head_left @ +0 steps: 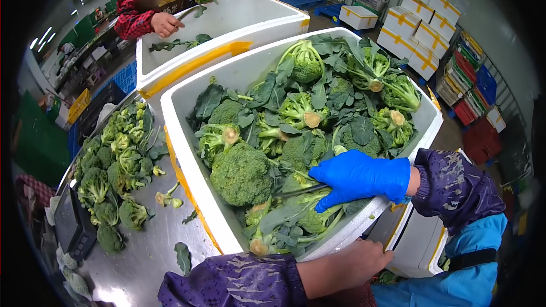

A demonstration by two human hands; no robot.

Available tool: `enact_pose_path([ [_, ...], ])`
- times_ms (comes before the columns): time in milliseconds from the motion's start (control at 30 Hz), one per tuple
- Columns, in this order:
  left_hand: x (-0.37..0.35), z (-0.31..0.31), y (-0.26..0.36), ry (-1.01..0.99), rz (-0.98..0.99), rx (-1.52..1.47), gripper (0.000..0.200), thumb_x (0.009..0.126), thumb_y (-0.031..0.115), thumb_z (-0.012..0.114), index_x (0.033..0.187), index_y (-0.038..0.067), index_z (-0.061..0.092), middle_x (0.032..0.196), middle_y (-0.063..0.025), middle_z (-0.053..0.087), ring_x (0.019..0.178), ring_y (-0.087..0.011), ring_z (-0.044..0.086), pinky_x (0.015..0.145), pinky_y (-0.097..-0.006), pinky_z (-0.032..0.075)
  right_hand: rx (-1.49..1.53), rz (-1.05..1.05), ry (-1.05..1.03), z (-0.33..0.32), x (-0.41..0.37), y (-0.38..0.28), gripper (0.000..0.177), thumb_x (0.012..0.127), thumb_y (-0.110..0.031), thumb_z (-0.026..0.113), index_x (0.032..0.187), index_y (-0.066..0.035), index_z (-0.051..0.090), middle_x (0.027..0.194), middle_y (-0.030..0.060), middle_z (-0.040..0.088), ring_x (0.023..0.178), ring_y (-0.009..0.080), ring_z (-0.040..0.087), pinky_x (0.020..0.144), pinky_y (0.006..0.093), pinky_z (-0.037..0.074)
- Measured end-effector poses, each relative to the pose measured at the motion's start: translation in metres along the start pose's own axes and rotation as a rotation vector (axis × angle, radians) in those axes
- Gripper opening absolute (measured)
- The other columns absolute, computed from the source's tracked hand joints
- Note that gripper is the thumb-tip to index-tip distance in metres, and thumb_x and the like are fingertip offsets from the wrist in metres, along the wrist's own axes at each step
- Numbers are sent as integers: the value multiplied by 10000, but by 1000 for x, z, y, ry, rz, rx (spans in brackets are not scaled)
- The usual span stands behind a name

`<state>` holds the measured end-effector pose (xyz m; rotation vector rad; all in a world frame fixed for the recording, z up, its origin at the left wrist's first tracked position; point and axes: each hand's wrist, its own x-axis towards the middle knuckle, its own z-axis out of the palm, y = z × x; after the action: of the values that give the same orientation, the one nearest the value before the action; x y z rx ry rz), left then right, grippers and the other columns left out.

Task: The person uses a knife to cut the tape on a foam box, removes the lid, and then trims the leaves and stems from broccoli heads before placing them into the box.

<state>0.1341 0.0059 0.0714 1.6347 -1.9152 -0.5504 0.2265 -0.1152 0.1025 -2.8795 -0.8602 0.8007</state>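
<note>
A white foam box [172, 115] with orange tape is packed with leafy broccoli heads [242, 174], several with cut stems facing up. My right hand [361, 177], in a blue glove, reaches over the near right wall. Its thumb and fingers close around the leafy part of a broccoli [298, 182]; a thin dark strip, leaf or blade, runs out beside the fingertips. My left hand [359, 262], bare, is outside the box by its near corner. Its fingers are curled shut, and whatever they may hold is hidden.
Broccoli pieces [118, 162] lie on a metal table [165, 232] beside a dark scale [81, 224]. Across from me, a person in checked sleeves [133, 18] holds a broccoli above a second foam box [199, 59]. Taped boxes [418, 20] and crates [463, 82] are stacked behind.
</note>
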Motion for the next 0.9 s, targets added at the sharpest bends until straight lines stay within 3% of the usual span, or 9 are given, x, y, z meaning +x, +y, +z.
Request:
enact_pose_path([
  [33,1,-4,0,-155,-21,11,338,818,124,496,1107,-42,441,902,-178,542,838,-289,575,681,-404,480,-7,1,-1,-3,-1,-3,606,725,-579,600,1024,-58,516,847,140,592,796,335,602,623,427,480],
  [200,1,-1,-4,-106,1,-84,383,798,138,536,1118,-44,430,897,-185,536,834,-326,567,701,-420,470,-97,-57,116,-18,-10,-20,442,675,-367,722,859,-26,508,736,154,594,679,351,604,583,438,483],
  [333,0,-8,-3,-131,-11,-105,393,791,141,545,1123,-33,430,891,-202,530,832,-355,565,716,-425,463,-226,59,156,-55,-48,-21,492,652,-335,729,1005,-80,503,879,110,604,781,313,607,620,415,488],
  [400,1,-6,-5,-141,-1,-101,398,786,152,553,1126,-17,434,910,-205,533,840,-367,567,725,-426,463,-213,35,619,-62,-82,-5,544,622,-251,750,1072,-66,507,911,133,595,827,320,601,657,400,490],
  [533,-5,3,-10,-102,21,-82,431,802,212,566,1171,35,431,982,-202,542,865,-392,572,752,-429,466,-109,82,998,-17,-137,41,675,606,-105,739,1222,-87,464,993,115,589,848,292,601,696,354,482],
  [633,7,-24,-1,-367,-113,-110,480,732,145,630,1153,23,434,904,-188,577,849,-379,582,731,-437,468,677,417,1159,83,-157,106,609,699,-138,725,1240,-59,456,1054,126,578,891,207,580,778,290,446],
  [667,7,-23,-3,-381,-80,-98,480,732,145,630,1153,23,434,904,-188,577,849,-379,582,731,-437,468,718,154,1253,67,-161,67,570,741,-144,700,1247,-50,456,1073,92,578,953,178,563,832,292,434],
  [733,4,-19,-7,-295,-55,-97,489,836,257,567,1248,58,394,1032,-198,543,916,-366,567,787,-428,460,720,181,1305,63,-164,36,542,814,-190,642,1280,-32,415,1129,65,549,1023,171,525,886,301,410],
  [900,3,-22,-7,-298,-52,-127,498,841,250,566,1263,62,381,1074,-192,538,956,-368,551,816,-425,448,913,170,1346,91,-166,19,528,841,-228,607,1285,-29,401,1153,62,531,1052,167,506,909,306,395],
])
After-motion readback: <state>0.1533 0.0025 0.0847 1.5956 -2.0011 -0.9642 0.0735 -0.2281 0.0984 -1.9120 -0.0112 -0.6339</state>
